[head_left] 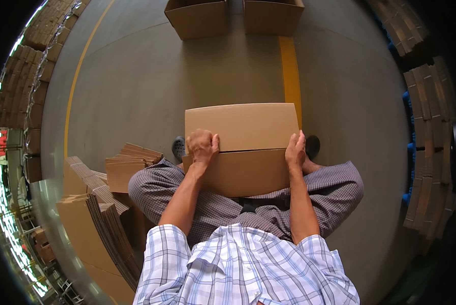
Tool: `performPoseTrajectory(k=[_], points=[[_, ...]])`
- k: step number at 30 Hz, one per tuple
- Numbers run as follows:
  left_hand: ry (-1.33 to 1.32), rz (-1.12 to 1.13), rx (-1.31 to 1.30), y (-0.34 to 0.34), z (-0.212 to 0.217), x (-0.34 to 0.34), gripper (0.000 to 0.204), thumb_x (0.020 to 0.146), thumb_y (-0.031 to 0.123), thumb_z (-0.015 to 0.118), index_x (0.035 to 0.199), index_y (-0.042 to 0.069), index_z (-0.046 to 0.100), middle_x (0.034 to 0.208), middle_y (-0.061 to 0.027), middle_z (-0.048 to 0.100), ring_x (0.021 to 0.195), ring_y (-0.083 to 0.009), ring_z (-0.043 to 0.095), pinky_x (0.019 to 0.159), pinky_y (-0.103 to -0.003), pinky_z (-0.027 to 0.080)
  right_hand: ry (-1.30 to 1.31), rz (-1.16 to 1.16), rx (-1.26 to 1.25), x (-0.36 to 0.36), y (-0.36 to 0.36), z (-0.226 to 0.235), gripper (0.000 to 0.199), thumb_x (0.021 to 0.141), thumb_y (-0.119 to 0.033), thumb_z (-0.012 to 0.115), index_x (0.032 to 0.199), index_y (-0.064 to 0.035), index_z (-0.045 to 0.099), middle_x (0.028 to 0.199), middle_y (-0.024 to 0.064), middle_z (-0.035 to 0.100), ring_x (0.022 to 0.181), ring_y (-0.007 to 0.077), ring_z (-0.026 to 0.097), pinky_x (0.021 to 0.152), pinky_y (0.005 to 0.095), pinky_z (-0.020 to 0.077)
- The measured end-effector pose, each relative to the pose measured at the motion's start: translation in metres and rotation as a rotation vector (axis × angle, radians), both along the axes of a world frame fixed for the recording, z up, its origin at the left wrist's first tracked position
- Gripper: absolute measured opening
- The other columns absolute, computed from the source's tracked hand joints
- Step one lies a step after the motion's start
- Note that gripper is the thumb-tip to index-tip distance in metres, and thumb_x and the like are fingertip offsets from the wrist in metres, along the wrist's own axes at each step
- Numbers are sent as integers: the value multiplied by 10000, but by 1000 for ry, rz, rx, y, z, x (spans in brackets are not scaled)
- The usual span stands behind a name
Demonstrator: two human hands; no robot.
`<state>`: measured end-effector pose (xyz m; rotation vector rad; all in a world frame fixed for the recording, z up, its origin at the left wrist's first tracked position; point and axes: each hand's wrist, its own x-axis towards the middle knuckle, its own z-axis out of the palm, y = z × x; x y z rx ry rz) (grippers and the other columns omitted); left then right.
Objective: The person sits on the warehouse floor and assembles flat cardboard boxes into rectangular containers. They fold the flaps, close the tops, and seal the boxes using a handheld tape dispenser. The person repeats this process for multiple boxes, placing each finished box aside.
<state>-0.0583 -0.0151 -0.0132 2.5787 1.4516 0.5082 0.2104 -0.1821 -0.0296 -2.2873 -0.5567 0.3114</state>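
A brown cardboard box rests across my lap, its two top flaps folded inward and meeting at a narrow dark gap. My left hand is closed at the box's left edge, its fingers curled and its thumb near the gap. On the opposite side, my right hand grips the right edge, fingers together and pointing away from me. Part of those fingers is hidden behind the box's side.
Two open cardboard boxes stand ahead on the grey floor. Stacks of flattened cartons lie by my left knee. More stacked cardboard lines the far right. A yellow floor stripe runs beyond the box.
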Motion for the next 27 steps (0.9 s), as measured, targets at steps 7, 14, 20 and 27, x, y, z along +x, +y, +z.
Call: performPoseTrajectory(k=[7, 14, 20, 27], points=[[-134, 532, -352, 0, 4, -11, 672, 950, 490, 487, 1399, 0, 386, 1320, -261, 520, 1165, -435, 540, 951, -487, 461, 95, -151, -175, -1, 2, 3, 508, 1029, -424, 317, 1219, -37, 587, 1131, 239, 647, 1051, 431, 601, 869, 471, 481], [-81, 470, -249, -3, 5, -8, 576, 958, 391, 507, 1342, -30, 429, 1202, -257, 574, 1079, -426, 575, 904, -467, 475, 57, -228, -256, -7, 0, 5, 534, 1043, -405, 316, 1228, 25, 572, 1134, 262, 644, 1057, 430, 601, 867, 444, 488], [-35, 477, -276, -10, 6, -9, 574, 967, 342, 478, 1343, -85, 400, 1161, -261, 573, 1051, -430, 574, 908, -472, 454, -54, -231, -253, -20, -7, 8, 544, 1061, -382, 300, 1256, 68, 536, 1153, 270, 631, 1049, 399, 611, 877, 410, 486], [49, 518, -297, -11, 12, -3, 616, 971, 387, 434, 1336, -107, 390, 1203, -282, 551, 1065, -440, 561, 913, -486, 442, 31, -277, -259, -24, 4, 19, 575, 1066, -426, 250, 1145, 58, 550, 1018, 227, 627, 911, 348, 592, 818, 399, 472]])
